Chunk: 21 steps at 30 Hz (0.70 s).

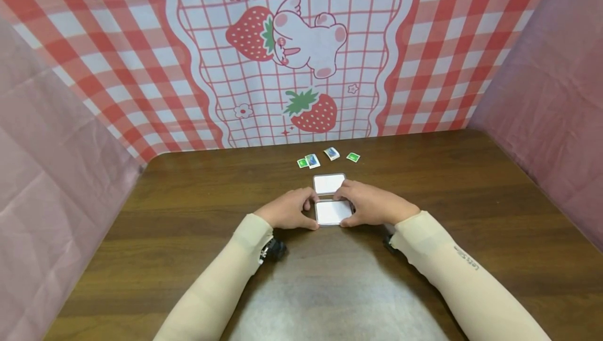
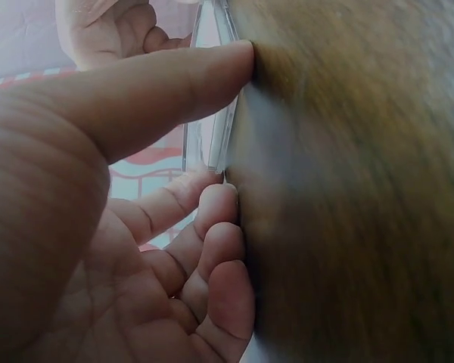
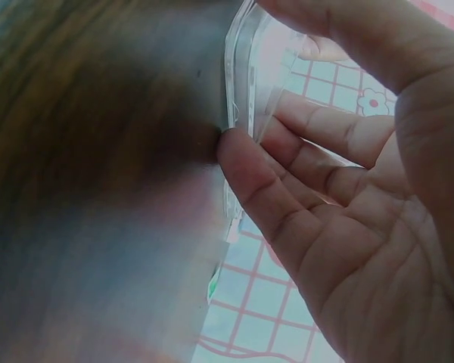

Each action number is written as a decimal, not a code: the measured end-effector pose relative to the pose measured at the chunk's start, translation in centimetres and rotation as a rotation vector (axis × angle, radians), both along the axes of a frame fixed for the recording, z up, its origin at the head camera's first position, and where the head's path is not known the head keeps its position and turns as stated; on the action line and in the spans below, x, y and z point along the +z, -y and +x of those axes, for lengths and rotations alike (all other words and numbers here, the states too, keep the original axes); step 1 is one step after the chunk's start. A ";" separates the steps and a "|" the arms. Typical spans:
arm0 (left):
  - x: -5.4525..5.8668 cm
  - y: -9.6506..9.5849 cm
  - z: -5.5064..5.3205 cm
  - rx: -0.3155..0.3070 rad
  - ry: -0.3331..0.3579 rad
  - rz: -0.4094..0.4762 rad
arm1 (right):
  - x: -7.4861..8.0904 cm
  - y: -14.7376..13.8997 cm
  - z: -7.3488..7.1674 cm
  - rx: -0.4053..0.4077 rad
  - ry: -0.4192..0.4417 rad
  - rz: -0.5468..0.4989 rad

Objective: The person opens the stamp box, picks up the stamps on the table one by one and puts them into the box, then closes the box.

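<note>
A flat, clear-edged case with a white face point(image 1: 333, 212) lies on the table, its long side running left to right. My left hand point(image 1: 287, 211) holds its left end, thumb at the near corner and index finger at the far one. At the right end my right hand point(image 1: 374, 204) grips it likewise with thumb and fingers. Transparent layered walls of the case show edge-on in the left wrist view point(image 2: 206, 144) and the right wrist view. Just beyond lies a second white-faced clear case point(image 1: 327, 184), partly behind my right fingers.
Behind the cases lie small pieces: a green one point(image 1: 302, 163) overlapped by a blue-and-white one point(image 1: 312, 161), another blue-and-white one point(image 1: 332, 153), and a green one point(image 1: 353, 157). A strawberry-patterned cloth point(image 1: 306, 68) hangs along the brown table's point(image 1: 188, 226) back edge; pink cloths hang at both sides.
</note>
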<state>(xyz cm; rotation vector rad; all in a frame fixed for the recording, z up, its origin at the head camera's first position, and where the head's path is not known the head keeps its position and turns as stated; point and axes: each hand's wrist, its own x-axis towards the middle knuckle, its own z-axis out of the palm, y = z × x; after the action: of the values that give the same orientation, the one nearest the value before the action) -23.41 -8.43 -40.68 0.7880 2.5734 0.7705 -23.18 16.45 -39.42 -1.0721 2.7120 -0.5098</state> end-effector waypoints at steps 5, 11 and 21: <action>0.0 0.0 0.0 -0.007 -0.008 0.011 | 0.0 0.0 0.0 -0.009 -0.004 0.000; -0.1 0.0 0.0 -0.003 -0.014 0.003 | -0.2 0.0 -0.1 -0.010 -0.001 -0.001; 0.0 0.0 0.1 0.004 -0.013 0.002 | -0.1 0.1 -0.1 -0.010 0.008 0.009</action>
<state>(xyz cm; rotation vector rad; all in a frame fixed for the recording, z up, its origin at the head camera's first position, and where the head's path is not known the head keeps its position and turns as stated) -23.35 -8.45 -40.73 0.7912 2.5872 0.7717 -23.24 16.34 -39.54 -1.0523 2.7119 -0.5017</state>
